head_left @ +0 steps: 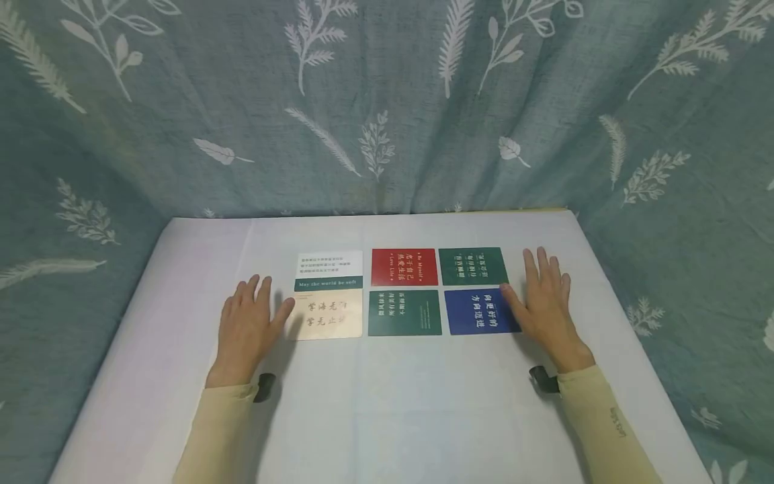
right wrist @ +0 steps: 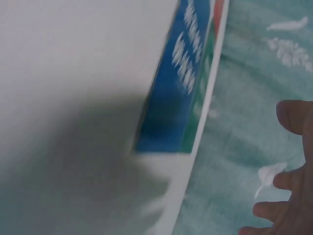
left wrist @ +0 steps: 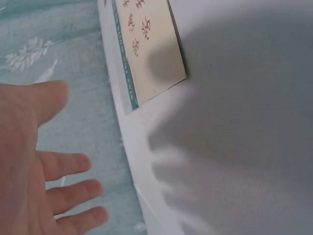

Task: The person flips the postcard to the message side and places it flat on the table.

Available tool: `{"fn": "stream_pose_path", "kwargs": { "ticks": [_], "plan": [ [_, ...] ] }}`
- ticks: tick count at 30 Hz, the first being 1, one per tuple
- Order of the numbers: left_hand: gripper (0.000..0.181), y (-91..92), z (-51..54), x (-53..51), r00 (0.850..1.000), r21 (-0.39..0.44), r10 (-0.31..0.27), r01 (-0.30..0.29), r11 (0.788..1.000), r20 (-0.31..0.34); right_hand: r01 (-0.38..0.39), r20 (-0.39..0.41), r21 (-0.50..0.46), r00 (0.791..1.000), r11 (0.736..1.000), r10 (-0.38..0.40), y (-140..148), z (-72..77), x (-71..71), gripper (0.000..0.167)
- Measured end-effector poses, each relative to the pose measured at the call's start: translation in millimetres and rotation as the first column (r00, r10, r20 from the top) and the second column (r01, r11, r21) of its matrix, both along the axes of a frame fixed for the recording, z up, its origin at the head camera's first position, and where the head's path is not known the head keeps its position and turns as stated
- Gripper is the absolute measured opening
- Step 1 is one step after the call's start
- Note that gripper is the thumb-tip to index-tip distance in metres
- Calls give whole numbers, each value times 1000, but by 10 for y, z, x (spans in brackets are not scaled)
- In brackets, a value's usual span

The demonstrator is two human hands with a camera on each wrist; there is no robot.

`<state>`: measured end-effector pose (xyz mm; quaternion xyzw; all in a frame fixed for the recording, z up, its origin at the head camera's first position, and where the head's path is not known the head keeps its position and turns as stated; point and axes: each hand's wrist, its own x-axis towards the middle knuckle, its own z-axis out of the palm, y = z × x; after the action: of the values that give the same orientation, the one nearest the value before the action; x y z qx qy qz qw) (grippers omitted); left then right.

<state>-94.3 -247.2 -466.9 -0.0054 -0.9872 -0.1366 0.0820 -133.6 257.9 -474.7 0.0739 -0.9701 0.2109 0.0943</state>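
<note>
Blue card (head_left: 482, 311), flat, rectangular, white-lettered. Lay left of the right hand's (head_left: 547, 314) fingers, well apart from the left hand (head_left: 246, 333); ran lengthwise sideways, across the pointing of the right fingers. Overlapped at one corner by the right thumb in the head view; contact not determinable.

Right fingers: loosely extended, released, grasping nothing. Left fingers: likewise.

Cream card (head_left: 329, 321), dark-scripted. Lay just right of the left thumb, long axis also sideways.

White card (head_left: 329, 262), green-banded. Lay right of the left fingertips, beside the cream card.

Red card (head_left: 404, 267); two dark green cards (head_left: 474, 266). Lay between both hands' fingers.

White cloth (head_left: 399, 410), faintly creased. Spread beneath.

Teal curtain (head_left: 411, 148), woven, leaf-patterned. Hung beyond all fingertips.
</note>
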Motion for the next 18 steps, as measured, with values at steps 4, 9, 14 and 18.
{"fn": "stream_pose_path", "kwargs": {
  "ticks": [4,9,14,18],
  "plan": [
    [64,-6,-15,48,999,12,16,-16,1000,-37,-50,-46,-38,998,998,48,-192,41,10,80],
    [60,-1,-30,116,999,15,38,-39,999,32,-107,-53,-100,993,989,102,-481,54,49,78],
    [58,2,-69,169,994,17,53,-55,998,91,-156,-15,-142,988,978,155,-792,80,87,77],
    [59,30,-107,189,993,1,60,-61,998,104,-180,20,-154,982,972,185,-1004,86,99,77]
  ]
}}
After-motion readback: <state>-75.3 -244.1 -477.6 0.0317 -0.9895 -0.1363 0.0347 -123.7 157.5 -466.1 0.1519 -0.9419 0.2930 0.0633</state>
